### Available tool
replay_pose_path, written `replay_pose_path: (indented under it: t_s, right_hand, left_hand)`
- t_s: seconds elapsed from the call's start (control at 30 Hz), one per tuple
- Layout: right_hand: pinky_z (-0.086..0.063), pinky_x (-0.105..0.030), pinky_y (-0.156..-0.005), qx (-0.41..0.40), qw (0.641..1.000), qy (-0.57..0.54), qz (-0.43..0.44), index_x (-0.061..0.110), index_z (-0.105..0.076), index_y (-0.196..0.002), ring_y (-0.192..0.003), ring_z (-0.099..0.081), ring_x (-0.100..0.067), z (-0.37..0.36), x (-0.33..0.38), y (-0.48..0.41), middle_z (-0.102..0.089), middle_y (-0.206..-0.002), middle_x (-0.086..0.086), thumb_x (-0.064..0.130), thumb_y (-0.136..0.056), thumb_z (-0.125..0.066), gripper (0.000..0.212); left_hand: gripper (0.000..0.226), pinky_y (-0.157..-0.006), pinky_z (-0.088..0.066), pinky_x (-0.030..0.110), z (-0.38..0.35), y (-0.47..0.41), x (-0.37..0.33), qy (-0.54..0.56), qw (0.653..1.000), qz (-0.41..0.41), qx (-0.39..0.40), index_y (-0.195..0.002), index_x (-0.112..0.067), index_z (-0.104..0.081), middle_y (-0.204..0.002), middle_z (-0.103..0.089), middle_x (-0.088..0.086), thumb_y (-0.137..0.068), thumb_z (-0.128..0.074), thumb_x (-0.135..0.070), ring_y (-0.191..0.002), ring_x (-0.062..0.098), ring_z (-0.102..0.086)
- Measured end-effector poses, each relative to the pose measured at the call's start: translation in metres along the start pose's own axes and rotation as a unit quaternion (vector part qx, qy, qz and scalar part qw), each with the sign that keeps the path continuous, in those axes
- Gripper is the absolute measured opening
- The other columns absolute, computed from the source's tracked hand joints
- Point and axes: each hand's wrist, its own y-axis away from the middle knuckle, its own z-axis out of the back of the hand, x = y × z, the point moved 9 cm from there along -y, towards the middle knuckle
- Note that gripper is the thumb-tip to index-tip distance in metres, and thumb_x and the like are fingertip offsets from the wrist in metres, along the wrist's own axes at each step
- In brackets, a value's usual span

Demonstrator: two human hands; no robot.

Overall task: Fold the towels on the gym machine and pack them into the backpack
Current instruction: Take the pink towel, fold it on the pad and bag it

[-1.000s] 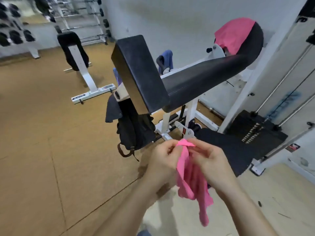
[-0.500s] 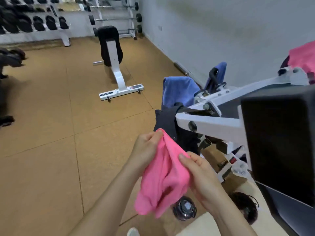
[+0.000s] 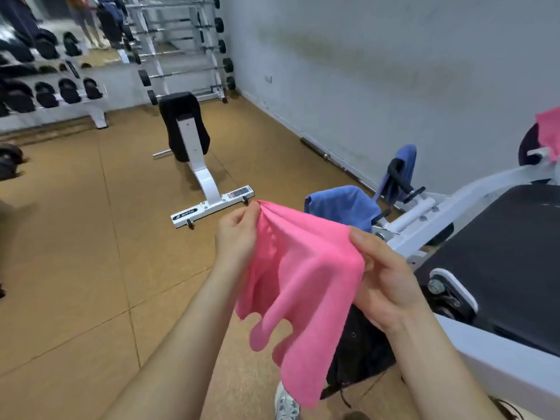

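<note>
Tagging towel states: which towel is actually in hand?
The pink towel spread between the left hand and right hand, both pinching its top edge. The other pink towel and the blue towels lie draped on the machine, untouched.

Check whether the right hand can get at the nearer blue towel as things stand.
Probably not yet. The right hand pinches the pink towel with the left hand, so it is busy. The nearer blue towel hangs just beyond it, with nothing else between.

Soft matt pink cloth towel (image 3: 303,274); glossy white painted metal machine frame (image 3: 472,195); matt black pad (image 3: 509,253).
</note>
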Motion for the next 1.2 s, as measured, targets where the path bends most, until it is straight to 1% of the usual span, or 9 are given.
replay_pose_path:
  t_s: [0.13, 0.27, 0.43, 0.67, 0.87, 0.97, 1.07, 1.13, 1.2]
  right_hand:
    - [-0.043, -0.038, -0.092, -0.021, 0.997, -0.038, 0.068, -0.016, -0.051, -0.118, -0.102, -0.052, -0.034, 0.016, 0.030, -0.071, -0.049, -0.123, -0.040, 0.014, -0.073, -0.076, 0.060]
    - [-0.054, -0.019, -0.056, 0.011, 0.990, -0.057, 0.130, 0.008, -0.077, -0.081, -0.058, -0.067, -0.010, 0.005, 0.087, -0.125, -0.070, -0.065, -0.002, 0.011, -0.064, -0.068, 0.019]
    - [-0.057, -0.022, -0.066, -0.085, 0.971, 0.062, 0.213, 0.013, -0.077, -0.080, -0.067, -0.069, -0.011, 0.034, 0.191, -0.185, -0.073, -0.074, -0.002, 0.006, -0.073, -0.058, 0.022]
    - [-0.056, -0.023, -0.075, -0.300, 0.879, 0.250, 0.275, 0.007, -0.069, -0.097, -0.076, -0.068, -0.012, 0.113, 0.290, -0.191, -0.074, -0.081, -0.002, -0.002, -0.089, -0.054, 0.019]
    - [-0.053, -0.021, -0.062, -0.447, 0.781, 0.327, 0.290, 0.004, -0.072, -0.089, -0.071, -0.063, -0.014, 0.134, 0.298, -0.200, -0.070, -0.076, -0.008, 0.004, -0.089, -0.062, 0.010]
    - [-0.051, -0.021, -0.066, -0.569, 0.679, 0.346, 0.309, 0.009, -0.074, -0.084, -0.071, -0.062, -0.011, 0.147, 0.295, -0.202, -0.071, -0.073, -0.002, 0.004, -0.087, -0.065, 0.011]
    - [-0.049, -0.019, -0.072, -0.659, 0.584, 0.391, 0.267, 0.022, -0.075, -0.081, -0.075, -0.063, -0.002, 0.147, 0.291, -0.197, -0.073, -0.075, 0.009, 0.010, -0.087, -0.066, 0.016]
    - [-0.047, -0.015, -0.064, -0.682, 0.567, 0.399, 0.233, 0.022, -0.075, -0.080, -0.070, -0.061, -0.001, 0.149, 0.287, -0.190, -0.071, -0.072, 0.009, 0.013, -0.087, -0.068, 0.014]
    - [-0.045, -0.014, -0.058, -0.679, 0.597, 0.390, 0.175, 0.018, -0.076, -0.083, -0.067, -0.061, -0.004, 0.154, 0.277, -0.193, -0.071, -0.072, 0.005, 0.015, -0.088, -0.067, 0.010]
  left_hand:
    - [0.025, -0.054, -0.028, 0.029, -0.030, -0.072, -0.001, 0.001, 1.000, 0.029, -0.013, -0.063, -0.014, -0.051, -0.060, -0.043, 0.007, -0.087, -0.056, -0.019, -0.058, 0.015, -0.039]
    - [0.012, -0.054, -0.029, 0.029, -0.067, -0.146, -0.005, -0.019, 0.997, 0.071, 0.003, -0.079, -0.015, -0.059, -0.069, -0.048, 0.010, -0.087, -0.055, -0.022, -0.066, 0.018, -0.043]
    - [0.042, -0.040, -0.031, 0.019, -0.144, -0.213, -0.020, -0.113, 0.982, -0.005, 0.149, -0.081, 0.002, -0.056, -0.063, -0.046, 0.012, -0.098, -0.052, -0.036, -0.050, 0.020, -0.043]
    - [0.031, -0.036, -0.027, 0.016, -0.283, -0.252, -0.028, -0.134, 0.903, -0.043, 0.406, -0.077, -0.009, -0.059, -0.058, -0.040, 0.001, -0.098, -0.053, -0.030, -0.045, 0.009, -0.036]
    - [0.021, -0.031, -0.037, 0.020, -0.349, -0.321, -0.017, -0.160, 0.873, -0.156, 0.434, -0.089, -0.023, -0.059, -0.062, -0.053, -0.009, -0.101, -0.044, -0.014, -0.036, 0.015, -0.046]
    - [0.029, -0.063, -0.046, 0.016, -0.371, -0.354, -0.042, -0.147, 0.816, -0.287, 0.480, -0.091, -0.035, -0.057, -0.081, -0.064, -0.018, -0.096, -0.048, -0.008, -0.070, -0.003, -0.059]
    - [0.008, -0.061, -0.042, 0.014, -0.395, -0.372, -0.039, -0.158, 0.730, -0.210, 0.631, -0.087, -0.026, -0.066, -0.076, -0.066, -0.020, -0.093, -0.061, -0.023, -0.064, -0.009, -0.056]
    - [0.032, -0.054, -0.038, 0.020, -0.405, -0.377, -0.020, -0.169, 0.652, -0.076, 0.736, -0.080, -0.014, -0.070, -0.067, -0.062, -0.010, -0.083, -0.068, -0.045, -0.056, 0.001, -0.050]
    - [0.035, -0.054, -0.034, 0.025, -0.420, -0.387, -0.019, -0.175, 0.623, -0.060, 0.760, -0.074, -0.012, -0.070, -0.064, -0.058, -0.003, -0.080, -0.070, -0.046, -0.059, 0.008, -0.047]
